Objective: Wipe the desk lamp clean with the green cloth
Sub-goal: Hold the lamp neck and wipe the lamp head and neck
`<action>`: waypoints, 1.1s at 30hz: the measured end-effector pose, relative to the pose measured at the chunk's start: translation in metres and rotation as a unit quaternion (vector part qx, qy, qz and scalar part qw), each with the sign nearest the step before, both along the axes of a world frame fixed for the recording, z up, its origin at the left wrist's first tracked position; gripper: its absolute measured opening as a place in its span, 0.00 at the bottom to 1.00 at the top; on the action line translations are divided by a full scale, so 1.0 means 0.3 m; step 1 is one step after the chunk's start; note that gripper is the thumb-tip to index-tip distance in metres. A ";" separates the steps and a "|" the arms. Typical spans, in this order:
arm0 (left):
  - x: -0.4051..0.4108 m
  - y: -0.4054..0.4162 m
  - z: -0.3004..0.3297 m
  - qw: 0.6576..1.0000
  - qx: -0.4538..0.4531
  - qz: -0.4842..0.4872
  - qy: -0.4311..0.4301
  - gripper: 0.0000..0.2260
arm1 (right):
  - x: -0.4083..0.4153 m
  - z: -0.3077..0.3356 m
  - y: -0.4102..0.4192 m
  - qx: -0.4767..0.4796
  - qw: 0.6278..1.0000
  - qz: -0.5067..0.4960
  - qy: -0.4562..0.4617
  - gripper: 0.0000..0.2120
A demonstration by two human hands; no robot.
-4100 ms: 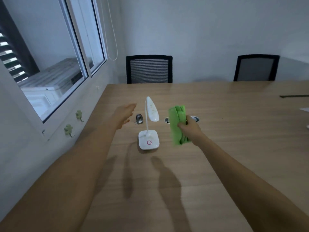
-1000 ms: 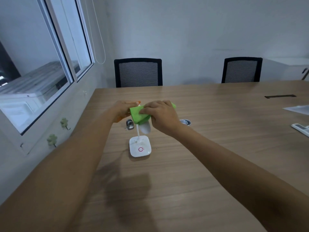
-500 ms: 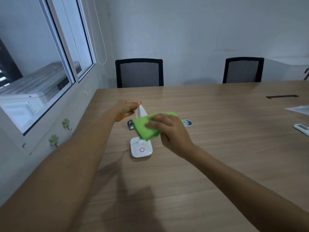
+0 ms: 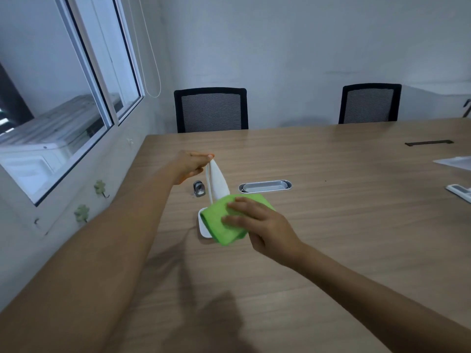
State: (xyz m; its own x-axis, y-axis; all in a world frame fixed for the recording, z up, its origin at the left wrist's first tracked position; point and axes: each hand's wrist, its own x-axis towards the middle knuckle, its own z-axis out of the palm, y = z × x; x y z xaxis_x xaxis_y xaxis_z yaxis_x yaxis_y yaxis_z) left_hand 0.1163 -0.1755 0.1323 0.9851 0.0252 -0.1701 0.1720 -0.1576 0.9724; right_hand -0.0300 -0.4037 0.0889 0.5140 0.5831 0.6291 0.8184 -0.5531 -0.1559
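Note:
A small white desk lamp (image 4: pixel 217 183) stands on the wooden table (image 4: pixel 331 225), its head pointing down. My left hand (image 4: pixel 190 165) pinches the top of the lamp where neck and head meet. My right hand (image 4: pixel 257 222) holds the folded green cloth (image 4: pixel 221 224) against the lower end of the lamp head, fingers spread over it. The cloth hides most of the lamp's square base; only its left edge (image 4: pixel 202 226) shows.
A small metal object (image 4: pixel 199 189) sits just left of the lamp. An oval metal cable port (image 4: pixel 265 186) is set into the table behind the cloth. Two black mesh chairs (image 4: pixel 211 109) stand at the far edge. Paper and a white device (image 4: pixel 460 192) lie far right.
My right hand has slid the green cloth down the lamp head, from near the top to its lower end above the base. My left hand stays pinched on the lamp's top.

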 end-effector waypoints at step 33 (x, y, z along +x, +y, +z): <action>0.002 -0.030 0.008 1.000 0.022 0.020 -0.008 0.15 | 0.230 0.092 0.092 0.080 0.989 -0.099 0.077 0.25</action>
